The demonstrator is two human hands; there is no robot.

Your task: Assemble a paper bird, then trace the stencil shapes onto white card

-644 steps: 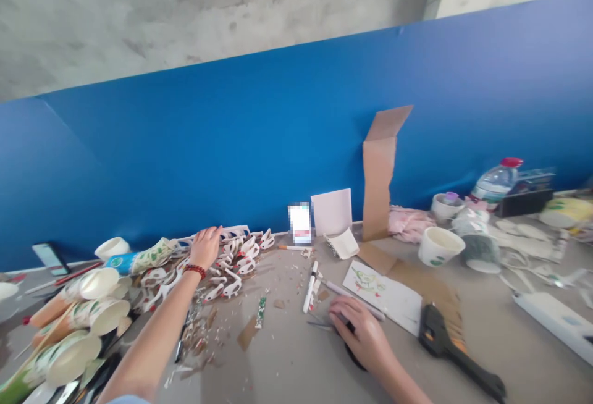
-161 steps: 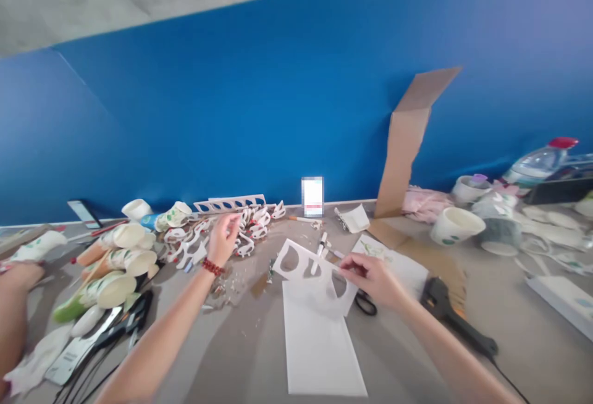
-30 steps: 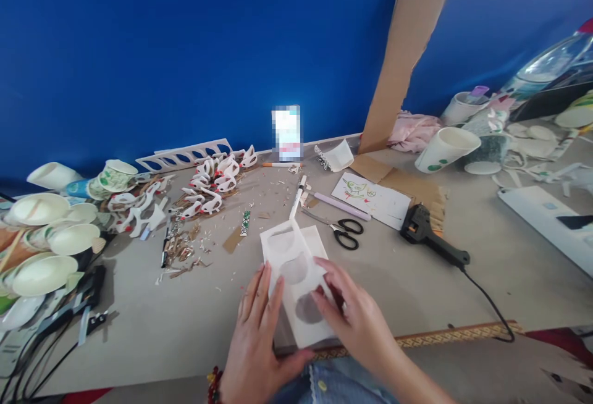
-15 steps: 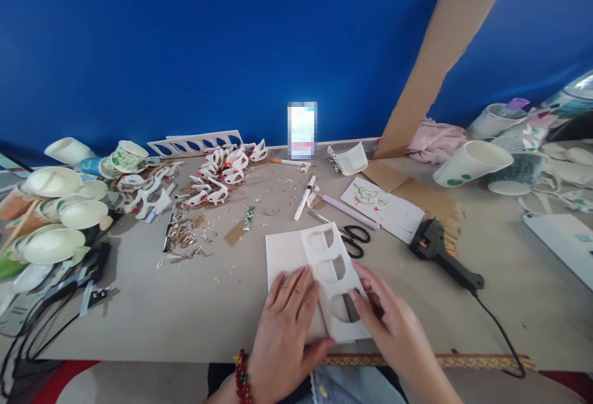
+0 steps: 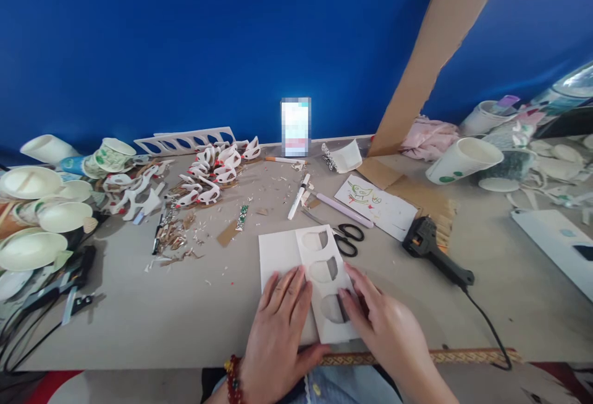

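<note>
A plain white card sheet (image 5: 278, 252) lies on the grey table (image 5: 185, 317) near its front edge. On top of its right part lies a white card strip with three cut-out holes (image 5: 327, 271). My left hand (image 5: 278, 327) rests flat on the plain sheet, fingers stretched out. My right hand (image 5: 384, 324) presses its fingers on the lower right of the holed strip. Black scissors (image 5: 347, 240) lie just beyond the strip.
A black glue gun (image 5: 433, 249) with its cable lies to the right. White cut-out shapes (image 5: 210, 175) and scraps are piled at the back left, paper cups (image 5: 41, 218) at the far left. A drawing card (image 5: 375, 203), pens, a cardboard strip (image 5: 440, 39) and more cups stand behind.
Over the last second the holed strip slid from the middle of the plain sheet to its right side. Both hands stay flat on the sheets; the view shifted slightly.
</note>
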